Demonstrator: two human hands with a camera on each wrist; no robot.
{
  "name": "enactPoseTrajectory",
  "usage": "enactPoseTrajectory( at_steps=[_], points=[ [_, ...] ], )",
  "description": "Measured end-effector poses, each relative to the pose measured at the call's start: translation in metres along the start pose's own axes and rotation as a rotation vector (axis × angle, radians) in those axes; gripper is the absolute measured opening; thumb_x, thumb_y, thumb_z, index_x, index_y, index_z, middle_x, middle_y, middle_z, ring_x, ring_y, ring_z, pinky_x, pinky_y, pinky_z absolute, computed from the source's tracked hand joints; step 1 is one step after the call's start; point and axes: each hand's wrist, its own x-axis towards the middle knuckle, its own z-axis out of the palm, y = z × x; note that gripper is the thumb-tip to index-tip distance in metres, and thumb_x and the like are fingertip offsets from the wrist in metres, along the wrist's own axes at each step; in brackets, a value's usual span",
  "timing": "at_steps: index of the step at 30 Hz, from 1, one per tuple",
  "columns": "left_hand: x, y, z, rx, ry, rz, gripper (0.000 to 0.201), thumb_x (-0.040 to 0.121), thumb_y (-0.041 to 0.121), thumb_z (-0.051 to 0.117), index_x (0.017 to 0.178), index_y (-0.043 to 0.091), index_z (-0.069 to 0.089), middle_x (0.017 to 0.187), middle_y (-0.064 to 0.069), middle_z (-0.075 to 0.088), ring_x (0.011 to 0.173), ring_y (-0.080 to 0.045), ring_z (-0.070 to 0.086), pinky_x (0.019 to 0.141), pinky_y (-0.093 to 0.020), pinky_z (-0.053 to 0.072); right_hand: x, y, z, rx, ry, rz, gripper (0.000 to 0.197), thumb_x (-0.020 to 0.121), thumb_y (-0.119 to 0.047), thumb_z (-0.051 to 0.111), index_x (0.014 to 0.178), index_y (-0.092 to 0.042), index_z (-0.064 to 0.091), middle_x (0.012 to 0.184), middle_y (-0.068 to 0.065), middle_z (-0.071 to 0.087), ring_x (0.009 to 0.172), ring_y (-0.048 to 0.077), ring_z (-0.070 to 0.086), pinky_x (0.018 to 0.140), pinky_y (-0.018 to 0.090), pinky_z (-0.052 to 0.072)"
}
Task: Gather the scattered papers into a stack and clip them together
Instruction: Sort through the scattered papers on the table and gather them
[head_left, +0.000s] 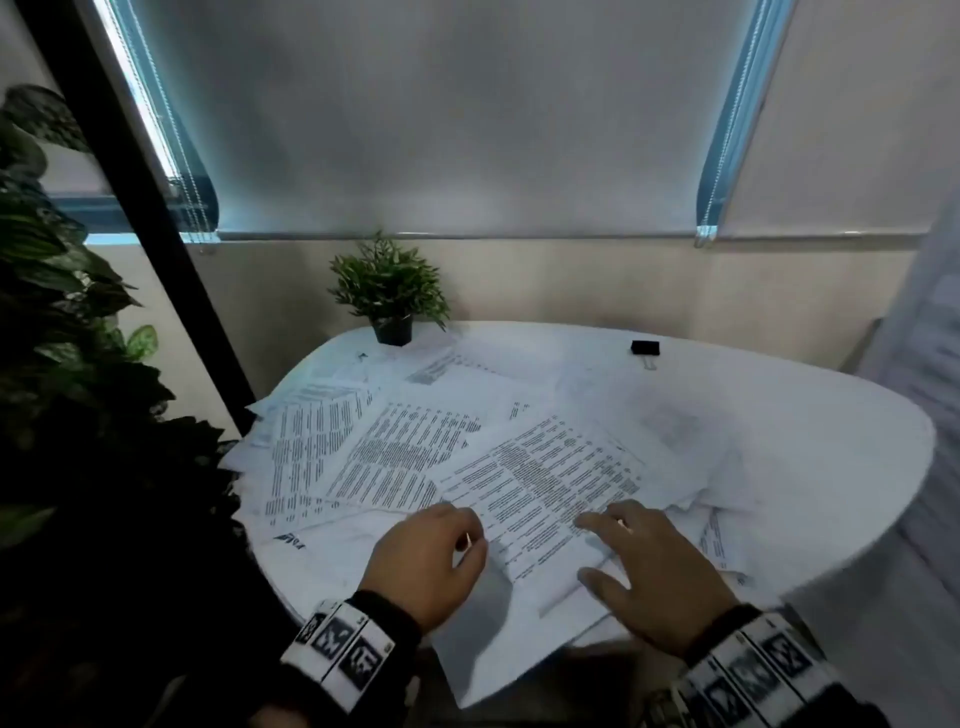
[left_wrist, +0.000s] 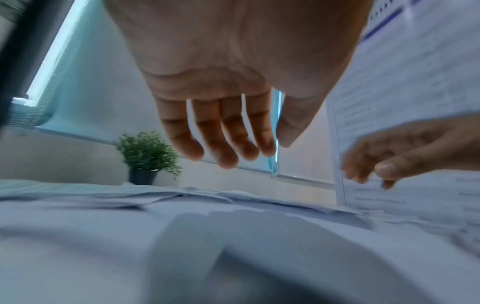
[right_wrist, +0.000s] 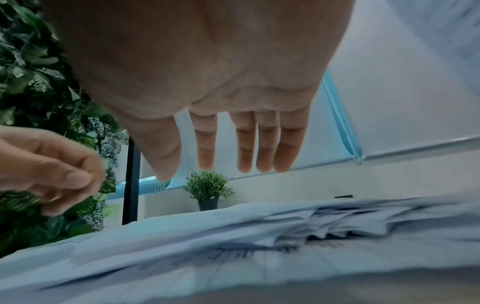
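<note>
Spreading out beyond both hands, a round white table carries a loose scatter of printed papers, which overlap at mixed angles and run from under the hands out toward the far-left edge; a few sheets hang over the near rim below the wrists. To the left of the left hand stands a tall mass of dark leafy foliage with a black pole beside it, and a drawn roller blind fills the wall ahead.

The left hand hovers palm-down over the near papers, its fingers extended and hanging slightly downward in the left wrist view, a little apart from one another and not touching any sheet there; it holds nothing. The right hand lies just beside it to the right, also palm-down, fingers straight and splayed, thumb out to the side. From the head view its fingertips seem to sit on the printed sheet between the two hands, though the right wrist view shows them above the paper, so contact cannot be told.

Far ahead of the left hand, at the table's back edge, is a small potted plant. Well beyond the right hand, near the far rim and apart from the sheets, lies a black binder clip.
</note>
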Motion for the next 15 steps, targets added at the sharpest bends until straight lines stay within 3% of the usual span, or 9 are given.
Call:
enactPoseTrajectory(
  at_steps=[3, 5, 9, 15],
  points=[
    [0.031, 0.003, -0.001, 0.031, -0.004, 0.064, 0.024, 0.090, 0.047, 0.043, 0.093, 0.029, 0.059, 0.089, 0.011, 0.055, 0.083, -0.007, 0.054, 0.069, -0.025, 0.040, 0.020, 0.002, 0.003, -0.076, -0.105, 0.030, 0.083, 0.065, -0.071, 0.017, 0.138, -0.038, 0.037, 0.134, -0.005, 0.040, 0.124, 0.017, 0.037, 0.101, 0.031, 0.037],
    [0.051, 0.003, -0.005, 0.060, -0.013, 0.063, 0.022, 0.092, 0.045, 0.045, 0.097, 0.029, 0.059, 0.094, 0.011, 0.056, 0.088, -0.008, 0.055, 0.067, -0.024, 0.037, 0.034, 0.005, 0.003, -0.117, -0.162, 0.060, 0.086, 0.064, -0.073, 0.015, 0.140, -0.038, 0.033, 0.137, -0.005, 0.037, 0.126, 0.016, 0.035, 0.102, 0.031, 0.035],
    [0.084, -0.008, -0.004, 0.098, -0.068, 0.013, 0.023, 0.091, 0.043, 0.048, 0.107, 0.030, 0.059, 0.107, 0.007, 0.057, 0.100, -0.013, 0.056, 0.078, -0.028, 0.047, 0.048, 0.014, 0.002, -0.140, -0.255, 0.104, 0.062, 0.085, -0.061, 0.044, 0.140, -0.035, 0.032, 0.137, -0.003, 0.037, 0.125, 0.018, 0.038, 0.102, 0.034, 0.038],
    [0.110, -0.018, 0.014, 0.232, -0.209, -0.183, 0.063, 0.087, 0.062, 0.047, 0.137, 0.024, 0.041, 0.144, -0.005, 0.037, 0.129, -0.025, 0.040, 0.101, -0.043, 0.042, 0.047, 0.014, 0.005, -0.206, -0.317, 0.085, 0.055, 0.088, -0.055, 0.046, 0.139, -0.035, 0.035, 0.136, -0.001, 0.036, 0.124, 0.020, 0.037, 0.100, 0.035, 0.038]
  ],
)
